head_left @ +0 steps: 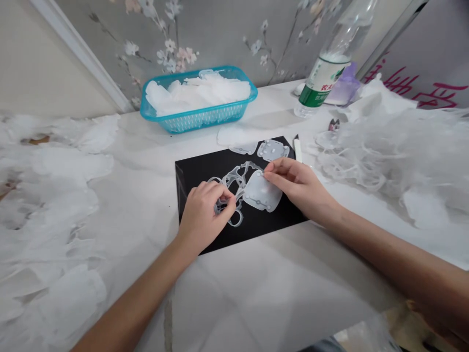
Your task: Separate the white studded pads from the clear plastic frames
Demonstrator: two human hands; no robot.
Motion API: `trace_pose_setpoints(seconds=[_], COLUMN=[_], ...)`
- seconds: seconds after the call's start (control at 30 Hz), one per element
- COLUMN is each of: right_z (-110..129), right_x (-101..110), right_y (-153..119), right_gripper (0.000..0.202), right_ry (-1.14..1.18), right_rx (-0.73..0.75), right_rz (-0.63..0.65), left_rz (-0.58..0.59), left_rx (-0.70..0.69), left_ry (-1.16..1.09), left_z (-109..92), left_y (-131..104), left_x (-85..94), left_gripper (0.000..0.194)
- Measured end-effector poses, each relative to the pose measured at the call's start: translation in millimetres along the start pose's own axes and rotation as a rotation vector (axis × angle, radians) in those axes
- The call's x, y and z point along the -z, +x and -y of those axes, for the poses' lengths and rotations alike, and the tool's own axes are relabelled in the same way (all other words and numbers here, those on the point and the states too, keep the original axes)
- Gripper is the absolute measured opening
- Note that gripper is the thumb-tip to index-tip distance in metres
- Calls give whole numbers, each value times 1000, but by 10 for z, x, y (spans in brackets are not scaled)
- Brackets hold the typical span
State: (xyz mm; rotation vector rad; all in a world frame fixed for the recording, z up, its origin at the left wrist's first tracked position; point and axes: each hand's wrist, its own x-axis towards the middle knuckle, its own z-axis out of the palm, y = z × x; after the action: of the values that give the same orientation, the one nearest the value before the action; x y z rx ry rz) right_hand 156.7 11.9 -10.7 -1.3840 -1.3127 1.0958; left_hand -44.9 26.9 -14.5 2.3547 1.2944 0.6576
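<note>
On a black board (pixel 198 171) lies a translucent, rounded sheet (pixel 263 193) with small raised dots. My right hand (pixel 296 186) pinches its upper right edge between thumb and fingertips. Just left of it is a tangle of clear, stringy trimmings (pixel 236 178) with loops in it. My left hand (pixel 207 210) is closed on these trimmings, its fingertips pressed together. At the board's far edge rest two more translucent pieces, a dotted one (pixel 273 150) and a plainer one (pixel 244 146).
Behind the board stands a blue basket (pixel 205 117) heaped with white translucent pieces. A water bottle (pixel 322 83), a white-handled knife (pixel 297 149) and a large heap of clear trimmings (pixel 384 151) are on the right. Many whitish sheets (pixel 69 176) cover the left side.
</note>
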Motion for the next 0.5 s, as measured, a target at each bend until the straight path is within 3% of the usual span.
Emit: trace_pose_setpoints(seconds=[0.43,0.5], right_z=[-68,-111], right_x=[-12,24], right_y=[3,47], right_gripper=[23,23], right_ry=[114,115], right_rx=[-82,-82], right_rz=[-75,-134], left_rz=[-70,-88], left_rx=[111,125], left_ry=[30,14], left_z=[-32,-11], left_y=[13,16], left_x=[7,6], left_gripper=[15,17])
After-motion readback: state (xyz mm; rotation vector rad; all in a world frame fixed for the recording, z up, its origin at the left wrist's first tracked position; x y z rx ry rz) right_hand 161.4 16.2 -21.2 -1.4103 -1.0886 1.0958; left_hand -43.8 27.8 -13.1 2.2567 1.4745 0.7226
